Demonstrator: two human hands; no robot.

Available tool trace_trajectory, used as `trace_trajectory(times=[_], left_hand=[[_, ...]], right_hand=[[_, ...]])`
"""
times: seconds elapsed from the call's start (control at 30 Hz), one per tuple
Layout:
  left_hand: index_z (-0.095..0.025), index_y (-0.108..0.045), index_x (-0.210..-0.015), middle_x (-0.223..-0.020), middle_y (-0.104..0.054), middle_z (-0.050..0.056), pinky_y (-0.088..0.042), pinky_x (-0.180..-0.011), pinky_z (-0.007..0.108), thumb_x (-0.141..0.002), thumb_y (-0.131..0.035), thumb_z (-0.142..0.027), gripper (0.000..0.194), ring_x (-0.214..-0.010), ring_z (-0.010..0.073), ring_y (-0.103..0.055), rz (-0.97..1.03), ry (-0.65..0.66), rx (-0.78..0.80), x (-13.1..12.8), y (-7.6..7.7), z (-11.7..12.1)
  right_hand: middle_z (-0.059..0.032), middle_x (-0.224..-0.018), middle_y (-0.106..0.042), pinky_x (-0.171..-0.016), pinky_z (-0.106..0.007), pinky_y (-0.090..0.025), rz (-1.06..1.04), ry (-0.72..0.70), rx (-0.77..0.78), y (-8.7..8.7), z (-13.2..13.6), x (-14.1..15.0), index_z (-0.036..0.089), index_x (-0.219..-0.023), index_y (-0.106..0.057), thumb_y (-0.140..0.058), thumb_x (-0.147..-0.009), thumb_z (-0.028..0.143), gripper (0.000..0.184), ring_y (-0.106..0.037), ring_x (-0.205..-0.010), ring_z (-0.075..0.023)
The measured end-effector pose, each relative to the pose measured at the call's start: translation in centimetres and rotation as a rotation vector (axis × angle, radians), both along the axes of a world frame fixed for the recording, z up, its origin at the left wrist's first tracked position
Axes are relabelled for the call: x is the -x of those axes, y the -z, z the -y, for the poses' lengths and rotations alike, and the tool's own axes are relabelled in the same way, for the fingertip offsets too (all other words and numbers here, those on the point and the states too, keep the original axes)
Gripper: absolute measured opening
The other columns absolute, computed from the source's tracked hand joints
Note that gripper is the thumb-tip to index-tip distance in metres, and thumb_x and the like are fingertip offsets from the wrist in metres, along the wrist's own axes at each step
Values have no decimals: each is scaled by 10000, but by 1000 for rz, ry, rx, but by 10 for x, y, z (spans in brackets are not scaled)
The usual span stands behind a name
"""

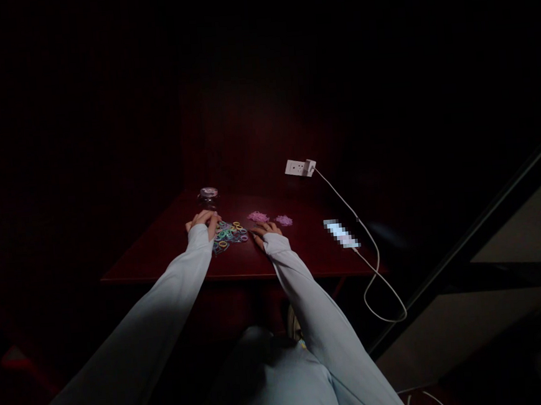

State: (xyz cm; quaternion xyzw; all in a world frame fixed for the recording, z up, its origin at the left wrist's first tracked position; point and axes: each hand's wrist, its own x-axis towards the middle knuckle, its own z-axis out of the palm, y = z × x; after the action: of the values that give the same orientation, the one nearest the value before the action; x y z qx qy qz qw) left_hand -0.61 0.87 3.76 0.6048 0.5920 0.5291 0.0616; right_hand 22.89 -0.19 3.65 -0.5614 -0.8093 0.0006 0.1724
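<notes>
A loose pile of small multicoloured hair ties point(228, 232), in yellow, green, purple and dark tones, lies on the dark red table between my hands. My left hand point(202, 218) rests at the pile's left edge, fingers laid over toward the ties; its fingertips are partly hard to make out in the dim light. To the right of the pile, my right hand point(266, 229) lies on the tabletop with its fingers apart and nothing visible in them. Just beyond it sit a pink heap of small bands point(257, 217) and a smaller purplish-pink heap point(284, 220).
A clear jar point(209, 197) with a lid stands behind my left hand. On the right of the table point(302, 253) lies a lit phone point(341, 233), its white cable point(378, 250) running to a charger point(310, 167) in the wall socket point(294, 167) and looping past the table edge.
</notes>
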Motion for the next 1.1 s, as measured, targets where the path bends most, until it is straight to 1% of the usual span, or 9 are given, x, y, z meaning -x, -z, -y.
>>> trace_trajectory(times=[0.1,0.2,0.33,0.4,0.5,0.63,0.77,0.97,1.1], left_hand=[[-243,-682,-744,-999,-768,33,-388,-995,428,-1023,-423,-286,383,-1077,262,-659,41,-19,-11,8,-2,3],[-249,-676,-754,-984,-758,24,-394,-1001,421,-1001,-456,-282,332,-1072,263,-650,64,-48,4,21,-1,1],[-251,-685,-764,-1027,-755,21,-401,-1004,435,-963,-494,-247,277,-1035,265,-644,91,-63,22,33,2,-4],[-248,-685,-762,-1008,-743,29,-412,-984,434,-946,-517,-240,249,-1016,269,-638,76,-73,39,34,4,-7],[-257,-691,-785,-993,-737,35,-424,-950,416,-926,-579,-251,180,-1012,276,-621,-4,-71,70,30,7,-8],[-281,-725,-858,-1099,-760,29,-424,-955,408,-905,-641,-259,99,-1066,288,-613,-106,-7,79,21,10,-8],[-307,-754,-908,-1173,-775,2,-438,-976,390,-875,-661,-236,122,-1120,283,-613,-159,73,76,19,13,-11],[-289,-767,-931,-1191,-785,13,-469,-1041,360,-863,-594,-213,201,-1149,246,-645,-166,171,28,24,25,-26],[-261,-771,-919,-1169,-796,21,-471,-1099,378,-849,-549,-180,246,-1191,242,-659,-151,230,-12,25,31,-35]], right_hand=[[-5,-1600,-538,-1191,-367,-373,-8,21,4,-3,4,1,325,-1440,-672,-471,-1089,360,405,-383,-1442,-229],[-13,-1557,-570,-1162,-349,-401,-23,36,-6,-3,6,3,315,-1412,-694,-482,-1085,366,394,-406,-1403,-229],[-20,-1493,-602,-1132,-337,-422,-48,53,-43,-2,7,3,321,-1396,-705,-478,-1086,373,387,-440,-1340,-233],[-25,-1498,-591,-1127,-343,-424,-43,56,-57,-2,7,4,319,-1405,-698,-472,-1088,378,393,-439,-1329,-241],[-32,-1490,-594,-1124,-354,-426,-14,32,-72,-4,8,6,323,-1419,-687,-463,-1089,371,402,-446,-1310,-250],[-37,-1459,-618,-1114,-371,-432,35,5,-79,-5,9,8,347,-1441,-672,-453,-1086,350,417,-458,-1294,-267],[-47,-1466,-620,-1116,-384,-435,44,8,-87,-2,6,10,325,-1450,-671,-447,-1086,360,429,-462,-1299,-278],[-53,-1443,-644,-1110,-379,-455,56,-23,-90,2,8,18,297,-1403,-711,-453,-1092,379,412,-459,-1313,-274],[-50,-1442,-644,-1089,-383,-461,38,-69,-86,3,11,26,300,-1397,-717,-461,-1098,378,402,-461,-1303,-268]])
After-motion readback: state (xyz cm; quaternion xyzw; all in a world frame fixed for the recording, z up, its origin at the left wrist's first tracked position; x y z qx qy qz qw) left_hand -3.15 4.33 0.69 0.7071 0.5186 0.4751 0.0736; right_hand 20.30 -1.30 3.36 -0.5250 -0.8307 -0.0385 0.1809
